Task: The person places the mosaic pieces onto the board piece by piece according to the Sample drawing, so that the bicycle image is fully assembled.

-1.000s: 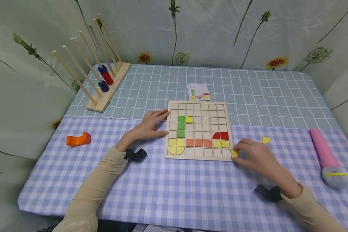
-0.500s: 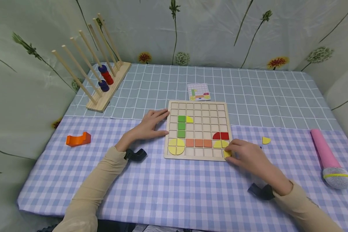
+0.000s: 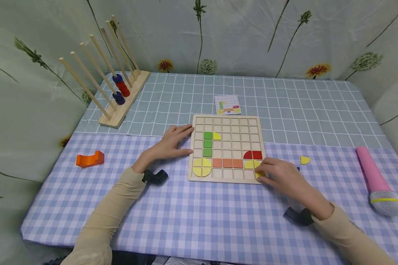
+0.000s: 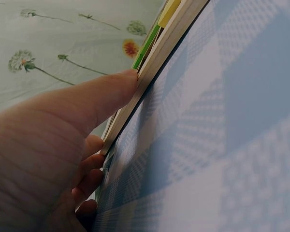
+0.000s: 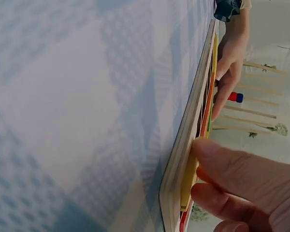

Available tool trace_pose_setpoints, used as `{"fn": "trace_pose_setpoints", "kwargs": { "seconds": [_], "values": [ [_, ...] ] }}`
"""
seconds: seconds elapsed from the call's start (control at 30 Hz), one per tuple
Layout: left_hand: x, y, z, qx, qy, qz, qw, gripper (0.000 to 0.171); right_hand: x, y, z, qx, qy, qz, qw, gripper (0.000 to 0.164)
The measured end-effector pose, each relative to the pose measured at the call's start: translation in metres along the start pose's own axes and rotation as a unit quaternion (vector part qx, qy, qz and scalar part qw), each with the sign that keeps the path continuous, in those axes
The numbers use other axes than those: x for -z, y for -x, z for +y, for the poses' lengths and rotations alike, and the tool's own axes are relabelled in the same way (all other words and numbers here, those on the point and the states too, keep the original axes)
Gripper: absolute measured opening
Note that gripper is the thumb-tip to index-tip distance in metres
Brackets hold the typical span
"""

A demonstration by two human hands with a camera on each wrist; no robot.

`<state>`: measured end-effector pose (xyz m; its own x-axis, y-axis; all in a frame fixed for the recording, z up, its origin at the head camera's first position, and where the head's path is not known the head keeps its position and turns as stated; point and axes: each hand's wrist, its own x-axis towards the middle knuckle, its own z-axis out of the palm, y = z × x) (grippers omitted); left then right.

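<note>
A wooden grid board (image 3: 227, 179) lies on the checked cloth, bearing green squares (image 3: 208, 144), orange squares (image 3: 227, 163), red pieces (image 3: 257, 155) and several yellow quarter-circles (image 3: 202, 167). My left hand (image 3: 173, 143) rests at the board's left edge, thumb and fingertips touching the rim. At the board's lower right corner, my right hand (image 3: 286, 176) pinches a yellow quarter-circle piece (image 5: 187, 181) between thumb and fingers. The right wrist view has that piece on the board's surface, just inside the rim; whether it sits flat in its cell I cannot tell.
A small pattern card (image 3: 227, 105) lies behind the board. Another yellow quarter-circle (image 3: 305, 160) and a partly hidden blue piece (image 3: 298, 168) lie right of it. A pink toy microphone (image 3: 378, 184), an orange curved block (image 3: 90, 159) and a wooden peg stand (image 3: 126, 106) flank it.
My right hand has moved left with the yellow quarter-circle, from the board's right edge onto its lower right corner cell. A blue piece has come into view behind it. The left hand stays put.
</note>
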<state>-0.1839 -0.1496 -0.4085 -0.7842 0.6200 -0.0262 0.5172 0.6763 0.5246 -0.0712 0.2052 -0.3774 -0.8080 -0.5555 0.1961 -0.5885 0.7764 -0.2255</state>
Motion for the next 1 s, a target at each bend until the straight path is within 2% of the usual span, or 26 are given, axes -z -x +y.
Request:
{"fn": "trace_pose_setpoints", "kwargs": {
  "seconds": [0.17, 0.3, 0.47, 0.67, 0.77, 1.0],
  "values": [
    [-0.001, -0.001, 0.000, 0.002, 0.004, 0.001, 1.0000, 0.078, 0.005, 0.003, 0.003, -0.009, -0.002, 0.012, 1.000, 0.020],
    [-0.001, -0.001, 0.000, 0.003, 0.005, 0.002, 1.0000, 0.078, 0.013, 0.010, 0.013, -0.028, 0.014, 0.043, 0.999, 0.023],
    [0.000, -0.001, 0.000, 0.004, 0.006, 0.000, 1.0000, 0.079, 0.023, 0.022, 0.031, -0.075, 0.041, 0.056, 0.995, 0.022],
    [0.000, 0.000, -0.001, -0.002, 0.002, 0.003, 1.0000, 0.080, 0.029, 0.034, 0.053, -0.129, 0.048, 0.059, 0.989, 0.020],
    [0.000, -0.001, -0.001, -0.005, 0.002, 0.007, 1.0000, 0.079, 0.031, 0.039, 0.063, -0.150, 0.049, 0.046, 0.986, 0.022],
    [-0.001, 0.000, -0.002, -0.005, 0.001, 0.007, 1.0000, 0.079, 0.032, 0.042, 0.079, -0.180, 0.053, -0.028, 0.982, 0.031]
  ]
}}
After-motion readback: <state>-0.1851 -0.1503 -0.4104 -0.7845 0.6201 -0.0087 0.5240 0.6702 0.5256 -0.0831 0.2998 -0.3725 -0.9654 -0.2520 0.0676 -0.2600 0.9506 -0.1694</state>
